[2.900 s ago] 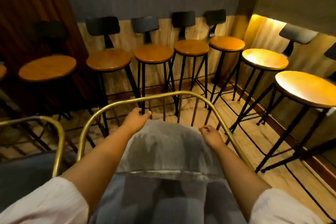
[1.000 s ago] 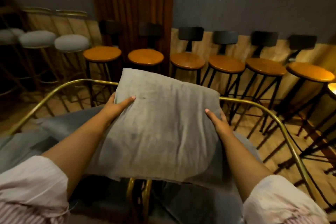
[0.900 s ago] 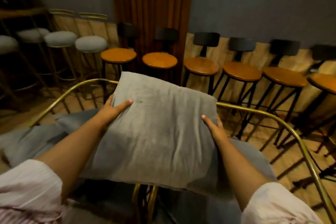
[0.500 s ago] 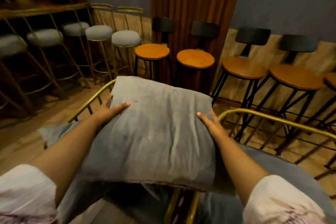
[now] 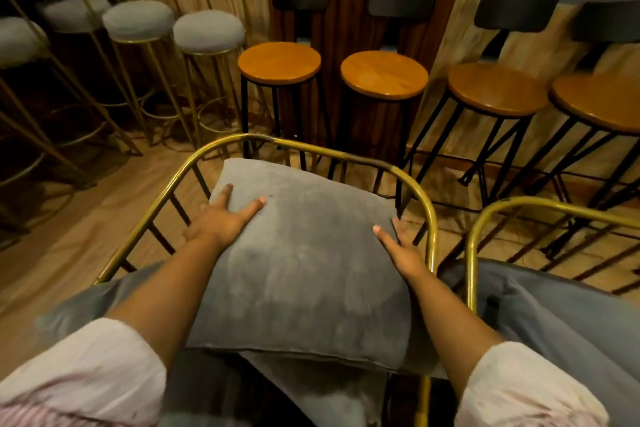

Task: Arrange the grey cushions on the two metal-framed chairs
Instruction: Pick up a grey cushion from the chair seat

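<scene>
A square grey cushion [image 5: 308, 263] lies inside the left gold metal-framed chair [image 5: 313, 151], its far edge near the curved backrest. My left hand [image 5: 225, 218] grips its left side with fingers spread over the top. My right hand [image 5: 401, 250] holds its right edge next to the frame. Under it lies a grey seat cushion [image 5: 332, 385]. The second gold-framed chair [image 5: 485, 215] stands at the right with a grey cushion [image 5: 568, 315] on its seat.
Wooden bar stools with black legs and backs [image 5: 384, 74] line the wall beyond the chairs. Gold-framed stools with grey padded seats [image 5: 207, 29] stand at the back left. A wooden floor [image 5: 69, 232] runs around the chairs.
I have carried the cushion from the right chair over to the left chair and lowered it inside the frame. My view has turned left and tipped down.
</scene>
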Tool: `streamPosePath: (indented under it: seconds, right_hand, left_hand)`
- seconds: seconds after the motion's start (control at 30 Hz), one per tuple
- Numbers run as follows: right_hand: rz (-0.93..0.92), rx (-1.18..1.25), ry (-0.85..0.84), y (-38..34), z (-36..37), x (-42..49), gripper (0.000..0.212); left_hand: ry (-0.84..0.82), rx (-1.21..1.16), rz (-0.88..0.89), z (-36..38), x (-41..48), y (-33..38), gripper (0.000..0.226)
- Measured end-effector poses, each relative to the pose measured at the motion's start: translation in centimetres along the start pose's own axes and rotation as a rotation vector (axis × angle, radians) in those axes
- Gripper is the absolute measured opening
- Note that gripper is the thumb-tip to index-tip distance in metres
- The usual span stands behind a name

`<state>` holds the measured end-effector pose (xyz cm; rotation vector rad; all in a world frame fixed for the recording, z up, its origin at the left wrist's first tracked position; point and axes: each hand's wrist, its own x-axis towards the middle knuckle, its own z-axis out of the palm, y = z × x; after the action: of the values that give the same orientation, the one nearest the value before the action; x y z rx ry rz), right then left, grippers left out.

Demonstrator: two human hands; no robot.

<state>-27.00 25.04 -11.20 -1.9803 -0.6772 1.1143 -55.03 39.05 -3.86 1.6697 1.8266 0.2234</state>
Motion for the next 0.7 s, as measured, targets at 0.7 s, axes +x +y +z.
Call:
streamPosePath:
  seconds: [0.7]
  right_hand:
    - [-0.170, -0.200, 0.003, -3.7, -3.4, -4.5, 0.048]
  left_hand:
    - [0.024, 0.398, 0.250, -0.1, -3.2, 7.3, 0.069]
